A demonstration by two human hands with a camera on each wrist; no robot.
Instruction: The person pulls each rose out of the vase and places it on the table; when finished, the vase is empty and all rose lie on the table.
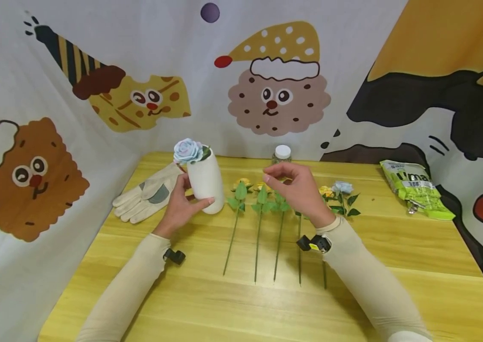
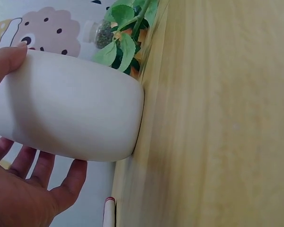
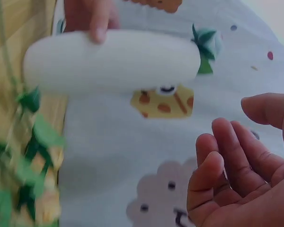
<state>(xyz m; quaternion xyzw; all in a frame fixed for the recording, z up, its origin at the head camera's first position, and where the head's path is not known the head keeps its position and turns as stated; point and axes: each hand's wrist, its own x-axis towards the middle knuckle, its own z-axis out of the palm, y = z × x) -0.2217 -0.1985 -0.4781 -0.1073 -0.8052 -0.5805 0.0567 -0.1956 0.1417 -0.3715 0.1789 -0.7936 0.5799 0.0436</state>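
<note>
A white vase stands on the table with a pale blue rose in its mouth, the bloom leaning left. My left hand holds the vase from its left side; in the left wrist view the thumb and fingers lie around the white wall. To the right, my right hand hovers over several artificial flowers, its fingers loosely bent with nothing between them, as the right wrist view of the hand confirms. Yellow roses and another blue rose lie there, some blooms hidden behind this hand.
Behind the vase, at left, lies a pale glove with a grey patch. A white-lidded jar stands at the back edge. A green packet with a metal clip lies at right. Printed cloth hangs behind the wooden table.
</note>
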